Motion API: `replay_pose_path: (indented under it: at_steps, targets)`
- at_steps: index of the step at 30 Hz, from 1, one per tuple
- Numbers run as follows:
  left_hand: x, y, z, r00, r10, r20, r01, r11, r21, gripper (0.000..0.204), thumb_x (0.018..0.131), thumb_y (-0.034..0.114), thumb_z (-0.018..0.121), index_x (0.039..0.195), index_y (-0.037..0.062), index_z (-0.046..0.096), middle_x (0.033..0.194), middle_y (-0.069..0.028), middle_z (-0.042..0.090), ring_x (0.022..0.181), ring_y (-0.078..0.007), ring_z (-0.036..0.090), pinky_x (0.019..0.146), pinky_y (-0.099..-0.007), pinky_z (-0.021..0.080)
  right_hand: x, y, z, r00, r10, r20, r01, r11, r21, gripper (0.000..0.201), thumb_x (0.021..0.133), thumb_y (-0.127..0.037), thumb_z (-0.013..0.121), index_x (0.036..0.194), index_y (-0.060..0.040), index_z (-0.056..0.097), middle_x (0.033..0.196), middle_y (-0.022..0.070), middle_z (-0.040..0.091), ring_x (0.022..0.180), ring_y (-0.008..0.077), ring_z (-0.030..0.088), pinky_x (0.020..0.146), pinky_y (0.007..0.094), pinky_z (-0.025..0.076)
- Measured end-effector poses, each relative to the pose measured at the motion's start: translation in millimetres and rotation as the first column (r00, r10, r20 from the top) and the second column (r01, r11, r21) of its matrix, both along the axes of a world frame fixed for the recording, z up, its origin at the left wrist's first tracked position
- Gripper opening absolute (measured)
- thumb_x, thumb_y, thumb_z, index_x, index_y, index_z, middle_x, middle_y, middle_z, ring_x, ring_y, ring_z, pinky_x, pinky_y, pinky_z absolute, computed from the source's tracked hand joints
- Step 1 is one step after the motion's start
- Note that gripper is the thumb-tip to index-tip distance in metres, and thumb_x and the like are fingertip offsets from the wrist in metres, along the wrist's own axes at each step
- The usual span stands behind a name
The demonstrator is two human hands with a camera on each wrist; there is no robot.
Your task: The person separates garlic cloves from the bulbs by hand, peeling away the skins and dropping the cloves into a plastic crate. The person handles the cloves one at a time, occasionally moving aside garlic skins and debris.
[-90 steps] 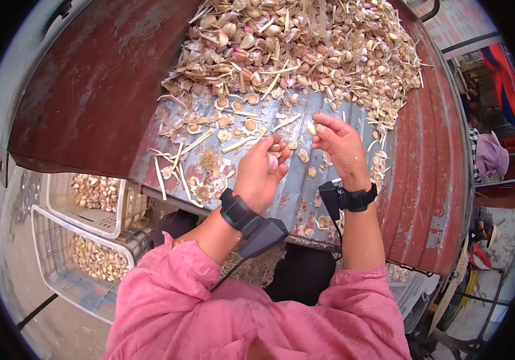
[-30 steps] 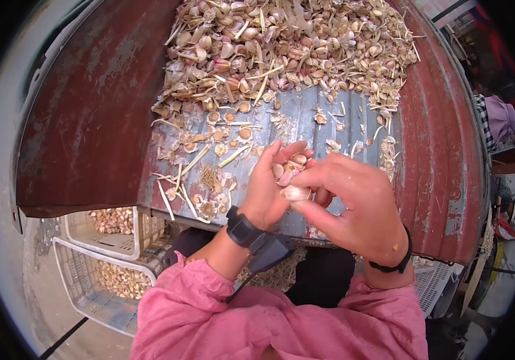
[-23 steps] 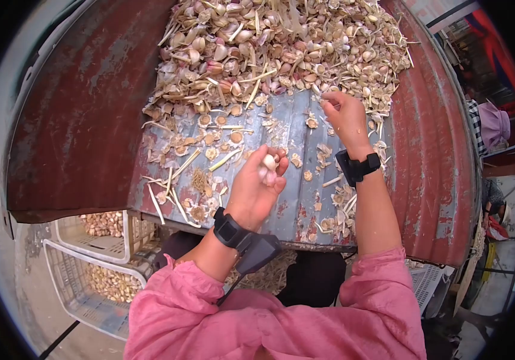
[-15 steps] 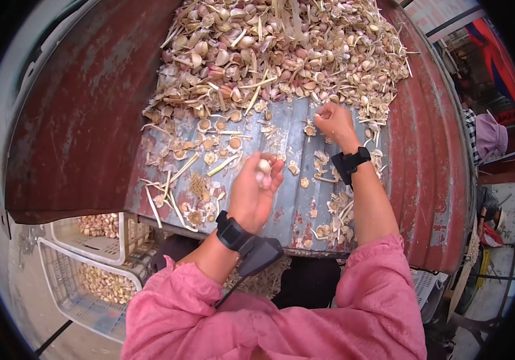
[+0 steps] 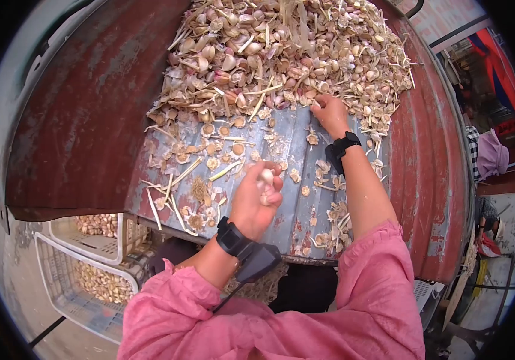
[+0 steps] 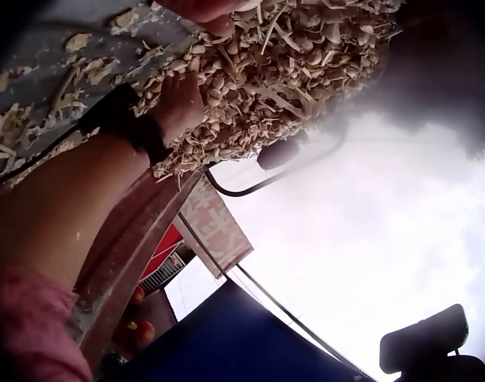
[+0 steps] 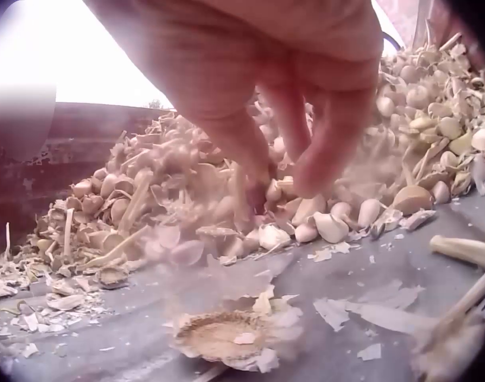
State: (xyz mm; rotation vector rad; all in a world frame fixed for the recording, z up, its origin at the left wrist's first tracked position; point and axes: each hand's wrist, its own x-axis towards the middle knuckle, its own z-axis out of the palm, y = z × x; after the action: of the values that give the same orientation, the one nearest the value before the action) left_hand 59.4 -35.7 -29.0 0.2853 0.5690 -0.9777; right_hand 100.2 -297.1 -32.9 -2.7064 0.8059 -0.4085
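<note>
Pale garlic cloves [image 5: 266,176] lie in the left hand [image 5: 256,198], palm up over the metal sheet [image 5: 287,210], with its fingers curled round them. Farther forward, the right hand [image 5: 332,115] reaches down to the front edge of the garlic pile [image 5: 293,54]. In the right wrist view, the right hand [image 7: 282,72] has its fingertips among cloves at the pile's edge [image 7: 330,227], thumb and fingers apart. The left wrist view shows part of the left hand [image 6: 207,12] at the top and the right hand [image 6: 179,107] against the pile.
Root discs and dry stems [image 5: 175,207] litter the sheet's left front. Peelings [image 5: 336,225] lie near its right front edge. Two plastic crates [image 5: 86,303] holding cloves stand below at left. A purple hat [image 5: 492,155] is beyond the right side.
The right hand, which pinched a clove over the left palm a second ago, has gone forward to the pile. The left hand still holds cloves, its fingers now curled closer.
</note>
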Motion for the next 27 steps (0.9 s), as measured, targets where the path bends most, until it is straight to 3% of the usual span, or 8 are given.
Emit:
replay_pose_path:
  at_steps: [3, 5, 8, 14, 21, 23, 24, 27]
  targets:
    - [0.4, -1.4, -3.2, 1.000, -0.026, 0.016, 0.027, 0.998, -0.061, 0.013, 0.086, 0.020, 0.047, 0.091, 0.0081, 0.050, 0.081, -0.0066, 0.054, 0.058, -0.0095, 0.049, 0.038, -0.0153, 0.031, 3.2, -6.2, -12.1, 0.994, 0.058, -0.093, -0.040, 0.981, 0.190, 0.027, 0.069, -0.019, 0.063, 0.090, -0.0025, 0.061, 0.077, 0.0107, 0.062, 0.065, 0.0218, 0.059, 0.060, 0.0302, 0.046]
    - [2.0, -1.6, -1.3, 0.995, -0.029, 0.092, 0.029, 1.000, -0.002, 0.017, 0.087, 0.020, 0.047, 0.098, 0.0076, 0.050, 0.082, -0.0059, 0.053, 0.057, -0.0086, 0.048, 0.038, -0.0150, 0.030, -14.8, 24.0, 5.1, 0.990, 0.044, 0.136, -0.125, 0.727, 0.675, 0.027, 0.070, -0.015, 0.064, 0.095, -0.0030, 0.060, 0.075, 0.0037, 0.061, 0.062, 0.0103, 0.056, 0.054, 0.0233, 0.043]
    - [1.7, -0.6, 12.8, 0.962, -0.068, 0.263, 0.044, 0.994, 0.098, 0.026, 0.087, 0.019, 0.048, 0.109, 0.0062, 0.048, 0.082, -0.0040, 0.052, 0.057, -0.0068, 0.045, 0.039, -0.0146, 0.029, -54.5, 90.7, 51.6, 0.932, 0.051, 0.360, -0.342, 0.460, 0.820, 0.025, 0.076, -0.008, 0.062, 0.100, -0.0014, 0.057, 0.079, -0.0014, 0.058, 0.070, 0.0042, 0.052, 0.060, 0.0170, 0.041]
    - [-8.9, -0.4, 30.4, 0.832, -0.127, 0.540, 0.110, 0.992, 0.064, 0.032, 0.086, 0.021, 0.051, 0.111, 0.0020, 0.049, 0.073, 0.0021, 0.047, 0.059, -0.0037, 0.042, 0.041, -0.0148, 0.027, -95.5, 151.4, 72.8, 0.885, -0.111, 0.451, -0.342, 0.503, 0.794, 0.017, 0.075, -0.004, 0.063, 0.090, -0.0004, 0.058, 0.077, 0.0012, 0.058, 0.072, 0.0058, 0.055, 0.062, 0.0182, 0.044]
    - [-13.9, -0.9, 29.1, 0.706, -0.221, 0.673, 0.246, 0.967, 0.060, 0.027, 0.086, 0.021, 0.049, 0.106, 0.0018, 0.050, 0.064, 0.0024, 0.043, 0.051, -0.0054, 0.035, 0.040, -0.0164, 0.023, -111.5, 147.1, 71.4, 0.830, 0.166, 0.532, -0.399, 0.843, 0.360, 0.009, 0.079, -0.008, 0.059, 0.079, 0.0003, 0.055, 0.074, 0.0033, 0.056, 0.058, 0.0057, 0.052, 0.053, 0.0177, 0.043]
    - [-16.0, -1.7, 30.8, 0.659, -0.224, 0.718, 0.256, 0.965, 0.066, 0.027, 0.086, 0.021, 0.049, 0.105, 0.0013, 0.050, 0.064, 0.0024, 0.043, 0.049, -0.0055, 0.035, 0.040, -0.0167, 0.022, -115.3, 142.8, 81.0, 0.907, 0.018, 0.420, -0.363, 0.535, 0.763, 0.010, 0.082, -0.010, 0.055, 0.079, -0.0006, 0.053, 0.073, 0.0020, 0.054, 0.057, 0.0061, 0.050, 0.050, 0.0194, 0.042]
    - [-17.6, -1.2, 33.1, 0.671, -0.213, 0.710, 0.243, 0.968, 0.061, 0.026, 0.086, 0.021, 0.048, 0.104, 0.0011, 0.050, 0.063, 0.0022, 0.043, 0.049, -0.0055, 0.034, 0.040, -0.0170, 0.021, -117.2, 140.3, 81.6, 0.907, 0.010, 0.420, -0.359, 0.539, 0.762, 0.010, 0.082, -0.010, 0.055, 0.079, -0.0006, 0.053, 0.073, 0.0020, 0.054, 0.057, 0.0061, 0.050, 0.050, 0.0194, 0.042]
    - [-19.8, -2.5, 36.6, 0.669, -0.193, 0.718, 0.233, 0.971, 0.044, 0.026, 0.086, 0.022, 0.048, 0.102, 0.0008, 0.051, 0.064, 0.0015, 0.044, 0.047, -0.0055, 0.033, 0.039, -0.0173, 0.020, -117.4, 121.3, 77.1, 0.904, -0.177, 0.390, -0.413, -0.123, 0.902, 0.010, 0.083, -0.009, 0.052, 0.088, -0.0003, 0.055, 0.076, 0.0021, 0.055, 0.062, 0.0052, 0.049, 0.052, 0.0201, 0.043]
